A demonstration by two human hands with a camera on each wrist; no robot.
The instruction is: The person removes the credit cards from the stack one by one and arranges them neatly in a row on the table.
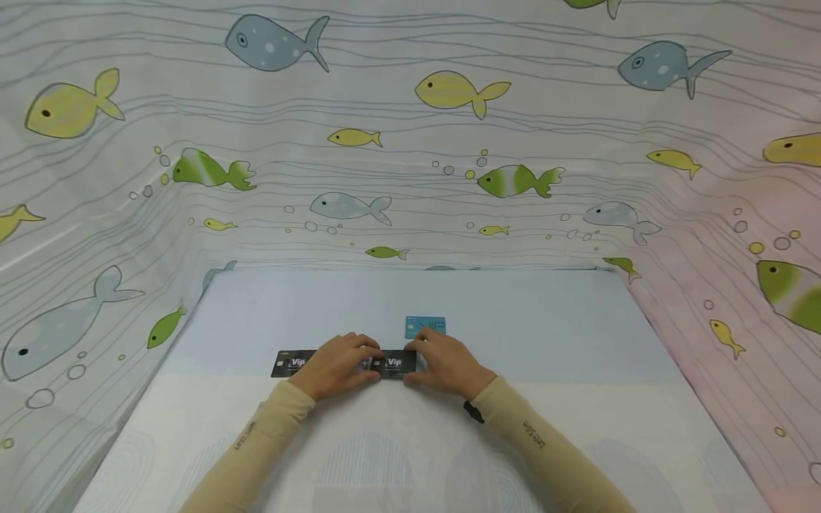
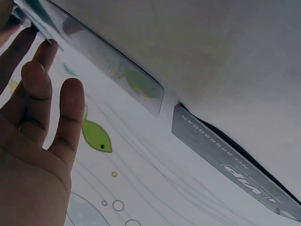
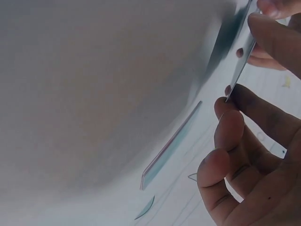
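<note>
Dark Vip card (image 1: 394, 363) noted on or just above the tabletop (image 1: 577, 335), between both hands; whether it is lifted cannot be told. Its left end is gripped by the left hand (image 1: 338, 365), finger at the far edge, thumb at the near, with little spread. The right end is held likewise by the right hand (image 1: 451, 365).

Handling, as judged: light, thin, fairly stiff; slick face, so slipping is to be expected. Best taken by the near and far edges, close to the ends; pressing on the face is best avoided.

By the head view, the layout is given: second Vip card (image 1: 287, 363) at left, blue card (image 1: 425, 325) on the far side. By the left wrist view, a glossy card (image 2: 117, 68) is revealed just right of the second, largely covered from above. By the right wrist view, the held card's thin edge is shown.
</note>
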